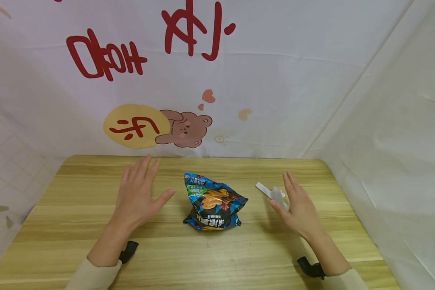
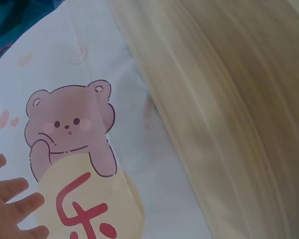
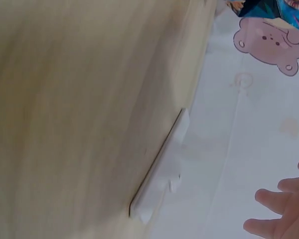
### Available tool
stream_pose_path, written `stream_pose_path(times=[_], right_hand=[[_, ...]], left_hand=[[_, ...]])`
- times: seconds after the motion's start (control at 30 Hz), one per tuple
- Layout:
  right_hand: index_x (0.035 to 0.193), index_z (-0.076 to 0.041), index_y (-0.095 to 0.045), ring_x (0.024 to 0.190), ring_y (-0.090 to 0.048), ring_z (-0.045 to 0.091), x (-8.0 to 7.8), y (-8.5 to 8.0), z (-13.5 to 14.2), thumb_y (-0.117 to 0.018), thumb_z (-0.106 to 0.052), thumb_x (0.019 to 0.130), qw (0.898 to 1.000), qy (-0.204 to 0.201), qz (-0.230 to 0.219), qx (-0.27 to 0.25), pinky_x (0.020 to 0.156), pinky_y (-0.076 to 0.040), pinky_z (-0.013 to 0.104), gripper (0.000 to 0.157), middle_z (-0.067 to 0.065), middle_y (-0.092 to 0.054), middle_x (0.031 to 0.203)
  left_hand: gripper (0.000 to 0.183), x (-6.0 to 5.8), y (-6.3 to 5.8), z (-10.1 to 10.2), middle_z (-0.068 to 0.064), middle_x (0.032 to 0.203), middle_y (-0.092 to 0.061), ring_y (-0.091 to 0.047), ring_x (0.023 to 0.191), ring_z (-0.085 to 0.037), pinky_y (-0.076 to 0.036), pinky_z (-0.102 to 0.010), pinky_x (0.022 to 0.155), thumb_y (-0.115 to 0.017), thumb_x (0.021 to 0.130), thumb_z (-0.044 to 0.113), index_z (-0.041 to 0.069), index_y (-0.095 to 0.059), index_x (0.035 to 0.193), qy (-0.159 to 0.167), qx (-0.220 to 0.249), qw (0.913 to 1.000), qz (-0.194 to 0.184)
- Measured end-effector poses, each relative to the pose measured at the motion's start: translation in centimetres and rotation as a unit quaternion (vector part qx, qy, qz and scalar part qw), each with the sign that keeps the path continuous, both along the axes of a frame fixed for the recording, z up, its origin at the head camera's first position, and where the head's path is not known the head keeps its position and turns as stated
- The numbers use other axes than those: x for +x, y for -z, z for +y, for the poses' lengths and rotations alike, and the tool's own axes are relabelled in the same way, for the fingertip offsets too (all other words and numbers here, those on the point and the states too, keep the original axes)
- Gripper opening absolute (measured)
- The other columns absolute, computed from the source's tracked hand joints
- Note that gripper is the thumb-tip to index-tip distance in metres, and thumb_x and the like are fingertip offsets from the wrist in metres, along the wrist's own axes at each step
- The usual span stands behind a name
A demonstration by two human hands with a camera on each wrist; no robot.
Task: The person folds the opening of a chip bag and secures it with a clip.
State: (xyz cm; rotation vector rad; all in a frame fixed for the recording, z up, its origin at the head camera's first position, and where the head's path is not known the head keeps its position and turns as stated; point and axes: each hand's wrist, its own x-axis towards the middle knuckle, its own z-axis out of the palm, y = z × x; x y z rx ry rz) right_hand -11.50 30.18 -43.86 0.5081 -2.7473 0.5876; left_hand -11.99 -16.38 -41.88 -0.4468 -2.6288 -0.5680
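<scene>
A blue and black snack bag (image 1: 215,201) stands on the wooden table between the two hands, its printing upside down in the head view. To its left, my left hand (image 1: 139,197) is held with straight, spread fingers and holds nothing. My right hand (image 1: 301,207) is on the other side, fingers extended and thumb apart, also without anything in it. Close beside the right thumb lies a flat white and clear plastic piece (image 1: 272,193), partly hidden by that hand; the right wrist view shows this white piece (image 3: 159,172) lying lengthwise on the table.
The wooden table (image 1: 217,262) ends at a white cloth backdrop (image 1: 275,72) printed with red characters and a bear (image 1: 188,131). White cloth (image 1: 395,141) also hangs along the right side. Black wrist mounts (image 1: 129,251) show below each hand.
</scene>
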Motion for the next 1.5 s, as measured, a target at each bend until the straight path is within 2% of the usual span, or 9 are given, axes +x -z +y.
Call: stream_pose_path(times=[0.23,0.47,0.67,0.8,1.0,1.1,1.23,1.4,1.5], right_hand=[[0.166,-0.004,-0.024,0.146,-0.037,0.052,0.3,0.2,-1.2,-0.072,-0.04,0.098,1.0,-0.002,-0.003,-0.013,0.109,-0.036,0.07,0.09,0.019,-0.025,0.17],[0.163,-0.003,-0.032,0.148,-0.037,0.047,0.6,0.4,-2.4,-0.075,-0.038,0.096,0.999,-0.011,-0.001,-0.035,0.111,-0.036,0.068,0.087,0.017,-0.031,0.169],[0.159,-0.002,-0.039,0.145,-0.041,0.045,0.7,0.7,-3.3,-0.078,-0.032,0.094,0.998,-0.021,0.001,-0.066,0.109,-0.039,0.068,0.081,0.021,-0.04,0.161],[0.156,-0.003,-0.042,0.144,-0.044,0.044,0.7,0.8,-3.9,-0.078,-0.029,0.094,0.996,-0.024,-0.009,-0.086,0.109,-0.039,0.066,0.076,0.02,-0.046,0.157],[0.151,-0.006,-0.048,0.132,-0.057,0.038,0.8,1.0,-5.0,-0.081,-0.024,0.093,0.992,-0.038,-0.019,-0.121,0.104,-0.046,0.061,0.069,0.014,-0.056,0.146],[0.149,-0.006,-0.05,0.125,-0.062,0.035,0.8,1.2,-5.6,-0.081,-0.02,0.092,0.99,-0.047,-0.014,-0.136,0.097,-0.051,0.059,0.067,0.013,-0.06,0.141],[0.148,-0.005,-0.052,0.122,-0.064,0.032,0.9,1.2,-6.1,-0.081,-0.018,0.092,0.988,-0.054,-0.014,-0.142,0.092,-0.054,0.057,0.065,0.013,-0.063,0.139],[0.146,-0.009,-0.055,0.119,-0.066,0.028,1.1,0.9,-6.8,-0.08,-0.021,0.094,0.987,-0.056,-0.03,-0.146,0.092,-0.055,0.052,0.059,0.008,-0.066,0.137],[0.142,-0.009,-0.058,0.116,-0.067,0.026,1.2,0.7,-7.3,-0.08,-0.021,0.094,0.986,-0.063,-0.033,-0.151,0.09,-0.056,0.051,0.054,0.009,-0.067,0.134]], left_hand=[[0.09,-0.3,-0.2,1.0,-0.023,0.164,-0.034,-0.034,0.146,-0.047,-0.022,-0.07,0.117,-0.07,0.09,0.057,0.005,-0.042,0.158,0.013,0.025,0.9995,0.017],[0.089,-0.4,0.0,2.0,-0.022,0.162,-0.039,-0.041,0.141,-0.049,-0.028,-0.07,0.114,-0.073,0.087,0.051,0.005,-0.043,0.157,0.036,0.05,0.9975,0.035],[0.082,-0.6,0.1,3.0,-0.024,0.157,-0.046,-0.047,0.138,-0.047,-0.032,-0.068,0.112,-0.047,0.101,0.066,0.002,-0.047,0.153,0.066,0.066,0.9923,0.081],[0.084,-0.8,-0.1,3.8,-0.023,0.155,-0.047,-0.048,0.137,-0.046,-0.032,-0.067,0.113,-0.035,0.104,0.07,0.003,-0.048,0.152,0.08,0.071,0.9896,0.096],[0.085,-0.8,-0.3,4.9,-0.021,0.152,-0.051,-0.049,0.136,-0.044,-0.032,-0.067,0.111,-0.042,0.101,0.073,0.003,-0.053,0.148,0.093,0.086,0.9858,0.111],[0.08,-0.8,-0.3,5.5,-0.021,0.147,-0.056,-0.052,0.132,-0.043,-0.034,-0.065,0.111,-0.05,0.099,0.068,0.002,-0.056,0.144,0.103,0.086,0.9835,0.122],[0.073,-0.9,-0.4,6.2,-0.02,0.139,-0.062,-0.057,0.125,-0.042,-0.038,-0.063,0.11,-0.058,0.097,0.059,0.0,-0.06,0.14,0.118,0.081,0.9806,0.134],[0.071,-0.9,-0.7,7.1,-0.019,0.134,-0.065,-0.06,0.122,-0.041,-0.041,-0.062,0.107,-0.058,0.098,0.059,0.0,-0.061,0.138,0.131,0.073,0.9786,0.141],[0.067,-0.9,-1.0,7.6,-0.018,0.128,-0.068,-0.061,0.118,-0.041,-0.044,-0.061,0.104,-0.066,0.095,0.053,0.0,-0.064,0.135,0.134,0.065,0.9778,0.147]])
